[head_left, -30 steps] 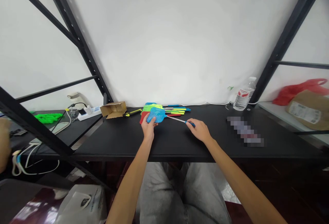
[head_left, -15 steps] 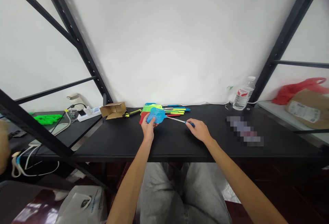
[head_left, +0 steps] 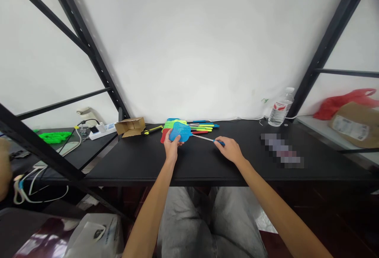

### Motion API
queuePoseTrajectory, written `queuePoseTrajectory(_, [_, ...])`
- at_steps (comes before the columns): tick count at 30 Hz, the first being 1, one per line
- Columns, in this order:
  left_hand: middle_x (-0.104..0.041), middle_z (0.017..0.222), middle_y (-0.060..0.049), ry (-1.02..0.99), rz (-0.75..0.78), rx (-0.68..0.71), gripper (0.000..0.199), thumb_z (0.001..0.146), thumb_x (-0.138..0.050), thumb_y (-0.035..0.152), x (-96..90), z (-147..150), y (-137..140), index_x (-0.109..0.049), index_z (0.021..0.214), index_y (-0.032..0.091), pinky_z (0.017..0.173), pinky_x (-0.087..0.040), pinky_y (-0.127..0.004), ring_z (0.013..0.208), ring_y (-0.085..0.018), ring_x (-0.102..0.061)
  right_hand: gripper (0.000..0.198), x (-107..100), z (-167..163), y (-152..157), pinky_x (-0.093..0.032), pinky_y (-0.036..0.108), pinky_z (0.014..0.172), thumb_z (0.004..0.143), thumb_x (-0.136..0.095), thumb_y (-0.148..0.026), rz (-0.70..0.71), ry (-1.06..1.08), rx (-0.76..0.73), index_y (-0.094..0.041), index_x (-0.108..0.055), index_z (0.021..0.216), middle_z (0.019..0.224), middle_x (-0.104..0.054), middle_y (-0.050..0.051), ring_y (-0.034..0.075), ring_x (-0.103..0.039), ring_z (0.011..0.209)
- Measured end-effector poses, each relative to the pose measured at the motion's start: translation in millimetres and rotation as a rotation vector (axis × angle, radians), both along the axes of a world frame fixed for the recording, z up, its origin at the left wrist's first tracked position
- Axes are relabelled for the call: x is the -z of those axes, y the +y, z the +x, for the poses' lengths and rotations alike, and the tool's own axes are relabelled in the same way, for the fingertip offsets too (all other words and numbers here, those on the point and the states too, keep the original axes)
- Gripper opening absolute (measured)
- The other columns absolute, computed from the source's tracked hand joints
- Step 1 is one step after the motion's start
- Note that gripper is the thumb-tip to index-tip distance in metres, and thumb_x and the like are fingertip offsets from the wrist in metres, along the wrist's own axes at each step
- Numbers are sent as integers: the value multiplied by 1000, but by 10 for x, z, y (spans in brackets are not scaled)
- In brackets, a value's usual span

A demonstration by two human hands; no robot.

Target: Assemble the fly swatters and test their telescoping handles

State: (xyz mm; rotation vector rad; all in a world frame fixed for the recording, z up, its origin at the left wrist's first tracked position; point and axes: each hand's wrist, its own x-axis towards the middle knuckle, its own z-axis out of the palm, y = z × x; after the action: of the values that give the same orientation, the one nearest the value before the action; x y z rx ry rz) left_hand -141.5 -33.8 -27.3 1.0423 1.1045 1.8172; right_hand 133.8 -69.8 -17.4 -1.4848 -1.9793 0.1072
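Note:
A blue fly swatter (head_left: 185, 130) with a perforated head and a thin metal shaft is held in front of me above the black desk. My left hand (head_left: 172, 145) grips its head, thumb on the mesh. The blue handle end is in my right hand (head_left: 229, 149), fingers wrapped round it. Just behind lies a pile of more swatters: a yellow-green one (head_left: 169, 124), a red one (head_left: 164, 135) and others in blue, with their handles (head_left: 207, 127) pointing right. The held swatter's head partly covers this pile.
An opened cardboard box (head_left: 130, 127) stands left of the pile, near a black-and-yellow item (head_left: 152, 130). A water bottle (head_left: 280, 108) stands at the back right, behind a pixelated patch (head_left: 282, 150). Black shelf posts (head_left: 328, 48) rise on both sides. A power strip (head_left: 103, 130) lies left.
The blue swatter's head has shifted very slightly to the right and tilted a little in my left hand. Both hands keep their hold.

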Motion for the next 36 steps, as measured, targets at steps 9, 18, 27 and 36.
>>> queuePoseTrajectory(9, [-67,77,-1,35,3,87,83,70,-76,32,-12,1,-12,-42,145,17,53,-49,-22,55,-14,-67,29,15,18,-8,-44,28,72,96,-46,-46,-19,-14,32,-31,-69,104,107,-74,-1,22,-66,97])
queuePoseTrajectory(18, [-66,72,1,58,-12,185,88,72,-76,35,-67,21,-74,-37,149,18,55,-48,-20,54,-13,-67,31,5,40,0,-44,28,71,96,-44,-47,-59,-29,63,-31,-70,104,105,-74,1,23,-67,96])
queuePoseTrajectory(27, [-64,68,3,84,-13,229,92,72,-75,35,-89,34,-119,-34,152,19,57,-50,-22,50,-12,-65,31,14,51,16,-43,28,70,97,-44,-47,-76,-25,75,-32,-71,101,99,-74,1,23,-67,94])
queuePoseTrajectory(36, [-70,79,-4,239,-77,15,72,76,-65,28,8,-79,-59,-46,145,14,60,-52,-27,60,-17,-68,29,64,-52,96,-45,28,72,96,-50,-46,-18,-148,-42,-29,-67,112,106,-69,3,21,-63,99])
